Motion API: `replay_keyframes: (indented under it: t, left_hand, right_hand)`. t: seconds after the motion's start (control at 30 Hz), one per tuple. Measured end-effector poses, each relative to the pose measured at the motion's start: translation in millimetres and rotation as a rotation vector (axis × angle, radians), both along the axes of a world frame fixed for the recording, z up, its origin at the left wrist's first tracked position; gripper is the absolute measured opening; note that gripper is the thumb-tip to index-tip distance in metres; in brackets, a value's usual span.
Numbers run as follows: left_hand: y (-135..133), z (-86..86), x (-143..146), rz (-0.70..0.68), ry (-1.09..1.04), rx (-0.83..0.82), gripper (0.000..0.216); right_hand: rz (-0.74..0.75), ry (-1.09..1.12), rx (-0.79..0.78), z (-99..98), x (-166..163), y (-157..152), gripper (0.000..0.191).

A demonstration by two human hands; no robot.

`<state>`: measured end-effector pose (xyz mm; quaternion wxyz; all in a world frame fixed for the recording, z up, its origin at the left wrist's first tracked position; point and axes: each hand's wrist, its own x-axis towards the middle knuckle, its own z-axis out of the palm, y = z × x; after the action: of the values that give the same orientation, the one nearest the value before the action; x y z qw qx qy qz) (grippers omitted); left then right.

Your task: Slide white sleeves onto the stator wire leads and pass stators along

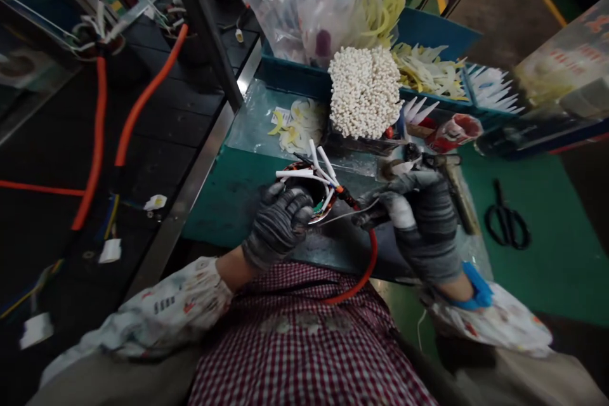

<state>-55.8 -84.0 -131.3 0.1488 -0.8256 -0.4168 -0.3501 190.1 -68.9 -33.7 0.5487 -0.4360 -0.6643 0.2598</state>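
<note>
Filling the hands (280, 221) (423, 216): wired ring (332, 204), thread (346, 214); bag's (540, 73) red lettering (598, 26) illegible.

Grey and dark stripes ran over my gloved fingers (295, 201), with white on one right finger (402, 210). The cord (349, 213) was pale, the tubes (295, 173) white, the cable (373, 254) orange-red. My lap cloth (309, 355) was checked maroon and white, my wristband (478, 288) blue, the desk (561, 254) green.

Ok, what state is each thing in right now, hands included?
Left hand: gloved, gripping the ring-shaped part
Right hand: gloved, pinching the thin cord
Ring-shaped part: held, white sleeves sticking out
Thin cord: drawn out, slightly curved
Red cable at the lap: bent
Scissors: lying flat, blades apparently closed
White-tipped bundle: packed tightly
</note>
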Motion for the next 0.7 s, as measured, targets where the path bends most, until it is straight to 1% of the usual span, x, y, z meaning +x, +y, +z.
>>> replay_keyframes:
  t: [0.1, 0.2, 0.23, 0.3, 0.37, 0.4, 0.43, 0.47, 0.57, 0.63, 0.7]
  left_hand:
    - [3.5, 3.1, 0.6, -0.057, -0.025, -0.071, 0.017]
    - [2.7, 6.9, -0.8, -0.069, -0.045, -0.084, 0.013]
    - [2.2, 7.3, -1.1, -0.074, -0.053, -0.087, 0.013]
    - [1.6, 6.9, -1.4, -0.08, -0.074, -0.096, 0.014]
    - [2.2, 5.6, -1.5, -0.083, -0.088, -0.101, 0.012]
    - [3.0, 5.0, -1.5, -0.086, -0.092, -0.097, 0.009]
    - [4.0, 4.5, -1.5, -0.094, -0.098, -0.084, 0.006]
    - [5.1, 4.1, -1.3, -0.104, -0.103, -0.068, 0.004]
    - [7.8, 3.3, 0.0, -0.123, -0.143, -0.03, 0.01]
    - [8.4, 3.2, 1.2, -0.125, -0.178, -0.037, 0.014]
    - [8.3, 3.7, 2.0, -0.14, -0.214, -0.042, 0.014]
  right_hand:
    - [-0.064, 0.137, 0.022, -21.8, -4.2, -16.3, 0.02]
    - [-0.101, 0.261, -0.003, -33.3, 3.1, -41.4, 0.022]
    - [-0.065, 0.272, -0.069, -35.4, 7.5, -50.7, 0.019]
    - [0.103, 0.23, -0.293, -39.1, 16.8, -65.5, 0.009]
    - [0.308, 0.116, -0.513, -43.7, 22.4, -69.8, 0.02]
    - [0.377, 0.043, -0.56, -46.3, 22.7, -67.1, 0.025]
    - [0.411, -0.041, -0.551, -48.9, 21.0, -61.3, 0.027]
    - [0.406, -0.147, -0.5, -51.3, 17.6, -53.2, 0.027]
    - [0.279, -0.486, -0.327, -52.9, 0.1, -21.9, 0.028]
    - [0.22, -0.623, -0.283, -47.3, -13.5, -2.5, 0.029]
    - [0.24, -0.77, -0.271, -38.1, -26.1, 12.4, 0.029]
